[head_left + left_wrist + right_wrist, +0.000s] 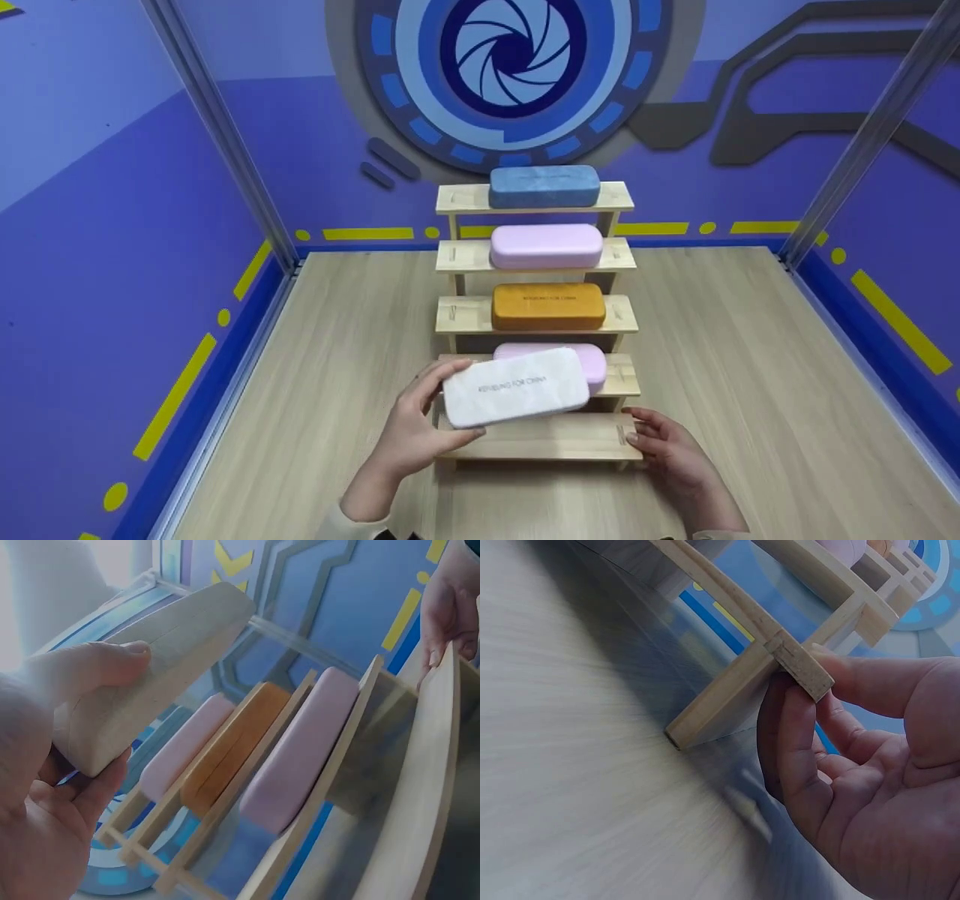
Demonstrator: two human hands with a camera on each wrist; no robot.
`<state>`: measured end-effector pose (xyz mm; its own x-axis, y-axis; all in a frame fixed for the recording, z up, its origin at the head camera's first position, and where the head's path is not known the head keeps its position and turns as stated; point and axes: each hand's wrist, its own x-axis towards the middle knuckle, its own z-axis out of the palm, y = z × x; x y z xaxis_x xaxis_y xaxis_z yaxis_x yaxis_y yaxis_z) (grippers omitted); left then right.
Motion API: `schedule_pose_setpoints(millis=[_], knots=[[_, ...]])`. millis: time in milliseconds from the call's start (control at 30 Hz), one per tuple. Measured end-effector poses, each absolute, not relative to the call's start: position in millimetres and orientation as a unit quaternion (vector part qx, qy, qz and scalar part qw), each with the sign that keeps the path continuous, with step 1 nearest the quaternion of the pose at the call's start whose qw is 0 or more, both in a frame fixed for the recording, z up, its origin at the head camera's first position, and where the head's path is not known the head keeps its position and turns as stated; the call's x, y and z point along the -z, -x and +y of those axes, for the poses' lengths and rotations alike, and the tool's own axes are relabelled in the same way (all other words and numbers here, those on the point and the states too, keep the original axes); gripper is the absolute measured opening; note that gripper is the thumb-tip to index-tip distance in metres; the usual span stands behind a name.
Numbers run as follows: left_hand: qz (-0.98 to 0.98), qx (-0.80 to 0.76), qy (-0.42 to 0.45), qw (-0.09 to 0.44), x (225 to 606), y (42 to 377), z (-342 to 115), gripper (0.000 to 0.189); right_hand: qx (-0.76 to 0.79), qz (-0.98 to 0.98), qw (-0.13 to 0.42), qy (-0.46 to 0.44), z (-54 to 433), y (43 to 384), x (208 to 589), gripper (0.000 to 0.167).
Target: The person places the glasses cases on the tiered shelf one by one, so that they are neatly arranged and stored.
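My left hand [414, 427] grips a white glasses case [517, 386] with printed lettering by its left end, thumb below and fingers above. The case is tilted and hangs over the lower steps of a wooden tiered rack [540, 448]. With its thumb and fingers, my right hand [679, 454] pinches the right end of the rack's lowest step, plainly seen in the right wrist view. Behind the white case, a pink glasses case [598, 367] is partly hidden. Higher steps carry an orange case [547, 307], another pink case [546, 246] and a blue case [544, 186].
The rack stands on a light wood-grain table [750, 360]. Purple-blue printed panels [292, 150] enclose it at the back and sides, with metal corner posts [225, 142] at both rear corners.
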<state>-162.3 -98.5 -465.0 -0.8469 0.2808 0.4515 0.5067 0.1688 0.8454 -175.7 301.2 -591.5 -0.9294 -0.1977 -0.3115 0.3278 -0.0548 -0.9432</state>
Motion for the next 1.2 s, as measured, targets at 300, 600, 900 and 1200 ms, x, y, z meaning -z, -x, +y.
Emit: schedule_pose_setpoints(millis=[300, 600, 900, 1200], knots=[[-0.737, 0.592, 0.316, 0.079, 485, 166, -77, 0.080, 0.717, 0.671, 0.179, -0.064, 301, 177, 590, 0.074], [-0.731, 0.605, 0.314, 0.025, 512, 170, -64, 0.075, 0.720, 0.668, 0.182, -0.049, 301, 178, 590, 0.072], [-0.743, 0.608, 0.281, -0.021, 536, 178, -63, 0.077, 0.724, 0.666, 0.174, -0.053, 301, 178, 592, 0.067], [-0.766, 0.579, 0.279, -0.018, 552, 182, -61, 0.078, 0.741, 0.645, 0.178, -0.046, 301, 175, 594, 0.067]])
